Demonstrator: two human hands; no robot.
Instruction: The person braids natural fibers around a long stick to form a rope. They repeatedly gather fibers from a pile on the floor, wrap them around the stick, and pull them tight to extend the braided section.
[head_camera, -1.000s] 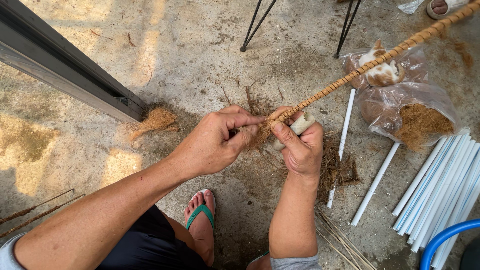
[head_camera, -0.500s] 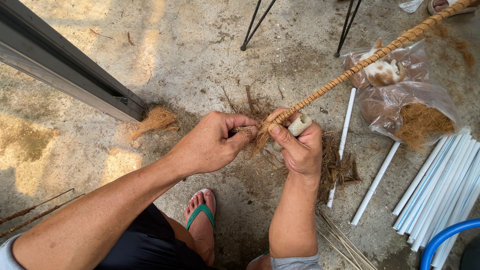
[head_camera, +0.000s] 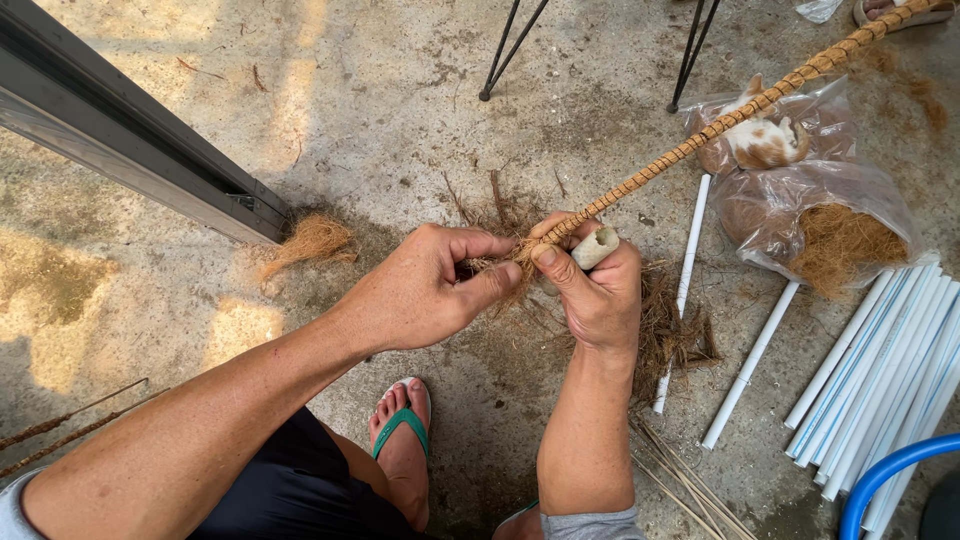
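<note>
left hand (head_camera: 425, 290) pinches loose fibre at the end of the wrapped stick (head_camera: 700, 135); right hand (head_camera: 595, 290) grips the white tube (head_camera: 594, 246) — the winding, running to 2 o'clock, could unravel if either pinch slackens.

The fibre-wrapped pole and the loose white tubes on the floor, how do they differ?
The fibre-wrapped pole is brown and rough, raised off the floor and slanting; the loose white tubes are smooth and bare, lying flat. The right hand holds the pole's end and the left hand works there; no hand touches the tubes. Both are long and thin.
</note>
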